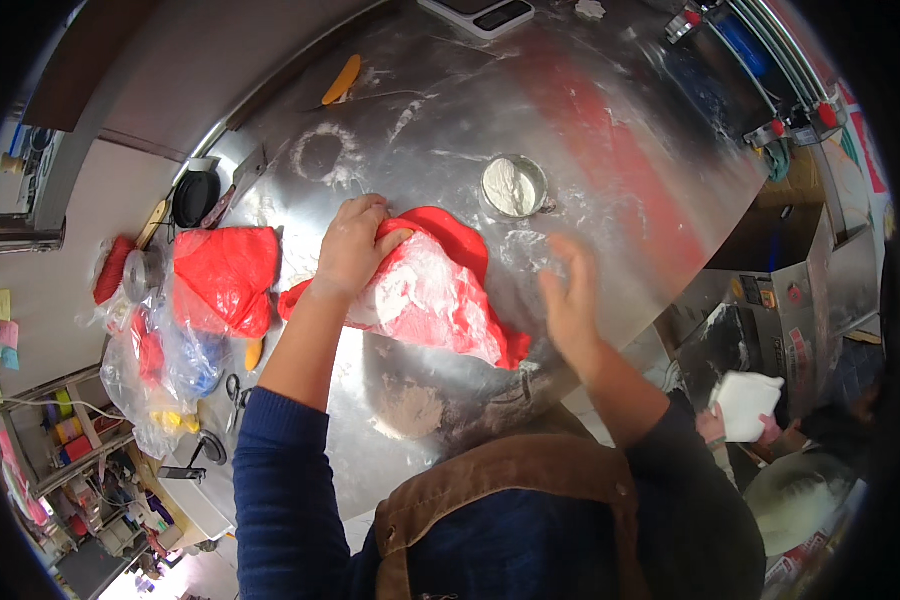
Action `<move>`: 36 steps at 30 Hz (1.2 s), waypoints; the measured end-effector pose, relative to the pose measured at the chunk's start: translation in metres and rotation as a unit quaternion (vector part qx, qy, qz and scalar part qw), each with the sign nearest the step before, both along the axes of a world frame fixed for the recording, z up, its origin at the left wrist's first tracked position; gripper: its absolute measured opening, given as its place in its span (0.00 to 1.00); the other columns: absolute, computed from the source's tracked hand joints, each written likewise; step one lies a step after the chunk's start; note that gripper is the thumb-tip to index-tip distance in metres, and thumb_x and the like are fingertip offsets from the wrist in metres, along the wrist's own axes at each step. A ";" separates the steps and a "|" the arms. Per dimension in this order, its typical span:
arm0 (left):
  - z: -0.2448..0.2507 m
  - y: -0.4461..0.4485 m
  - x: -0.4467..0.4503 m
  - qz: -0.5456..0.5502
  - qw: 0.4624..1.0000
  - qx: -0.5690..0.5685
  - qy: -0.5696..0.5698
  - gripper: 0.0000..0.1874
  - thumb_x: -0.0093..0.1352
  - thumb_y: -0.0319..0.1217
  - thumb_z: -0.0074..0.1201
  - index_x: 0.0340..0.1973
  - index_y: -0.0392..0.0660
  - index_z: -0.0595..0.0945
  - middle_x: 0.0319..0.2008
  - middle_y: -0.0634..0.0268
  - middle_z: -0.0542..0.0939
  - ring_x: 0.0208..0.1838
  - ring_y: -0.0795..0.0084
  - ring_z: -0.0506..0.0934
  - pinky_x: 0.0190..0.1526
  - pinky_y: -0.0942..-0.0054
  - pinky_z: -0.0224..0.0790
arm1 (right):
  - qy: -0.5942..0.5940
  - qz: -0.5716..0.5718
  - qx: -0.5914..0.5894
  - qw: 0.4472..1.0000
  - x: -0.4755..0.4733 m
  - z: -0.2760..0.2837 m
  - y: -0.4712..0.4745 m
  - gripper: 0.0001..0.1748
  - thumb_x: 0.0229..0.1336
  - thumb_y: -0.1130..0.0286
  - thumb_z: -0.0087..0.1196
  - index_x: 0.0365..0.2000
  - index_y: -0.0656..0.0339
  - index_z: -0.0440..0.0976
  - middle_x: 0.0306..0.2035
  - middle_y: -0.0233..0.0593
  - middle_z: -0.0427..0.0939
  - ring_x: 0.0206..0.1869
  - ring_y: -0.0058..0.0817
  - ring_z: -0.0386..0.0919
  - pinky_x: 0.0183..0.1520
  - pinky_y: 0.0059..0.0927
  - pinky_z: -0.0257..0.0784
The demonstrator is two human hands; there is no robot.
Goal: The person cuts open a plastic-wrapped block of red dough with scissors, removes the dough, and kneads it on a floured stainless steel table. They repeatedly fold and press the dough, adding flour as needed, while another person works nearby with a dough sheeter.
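Note:
A sheet of soft red material (435, 292), dusted with white powder and partly folded over, lies on the steel worktop (450, 127). My left hand (356, 244) grips its upper left edge between thumb and fingers. To the right of the sheet, my right hand (570, 292) is raised, blurred, with its fingers apart and nothing seen in it. A round metal cup of white powder (511, 187) stands just above, between the sheet and the right hand. Left of my left hand sits a red block in clear plastic wrap (226, 277).
Clear plastic bags (154, 367), scissors (235, 397) and a metal scraper (249, 172) lie at the left. A scale (487, 19) and an orange-handled tool (343, 79) are at the back. A roller machine (765, 67) stands back right. Another person's hands (769, 429) hold something white at lower right.

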State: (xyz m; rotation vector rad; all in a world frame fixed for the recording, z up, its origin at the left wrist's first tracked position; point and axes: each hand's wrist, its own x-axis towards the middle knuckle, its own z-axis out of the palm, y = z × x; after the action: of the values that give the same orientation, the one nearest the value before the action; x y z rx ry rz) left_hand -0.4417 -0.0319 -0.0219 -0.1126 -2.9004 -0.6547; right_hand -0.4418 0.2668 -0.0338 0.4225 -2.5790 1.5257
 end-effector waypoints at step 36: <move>-0.037 0.004 -0.003 0.113 0.982 0.055 -0.144 0.28 0.67 0.57 0.49 0.32 0.42 0.82 0.28 0.50 0.83 0.35 0.49 0.81 0.39 0.56 0.74 | 0.057 -0.017 0.342 0.938 -0.014 -0.043 -0.154 0.24 0.59 0.60 0.48 0.53 0.61 0.73 0.47 0.44 0.75 0.51 0.43 0.71 0.56 0.45 0.64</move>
State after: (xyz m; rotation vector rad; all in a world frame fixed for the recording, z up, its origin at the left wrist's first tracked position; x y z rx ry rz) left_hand -0.4448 -0.0282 -0.0586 0.3481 -3.0700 -0.8502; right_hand -0.4561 0.1127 -0.0765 0.4990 -2.9264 0.5207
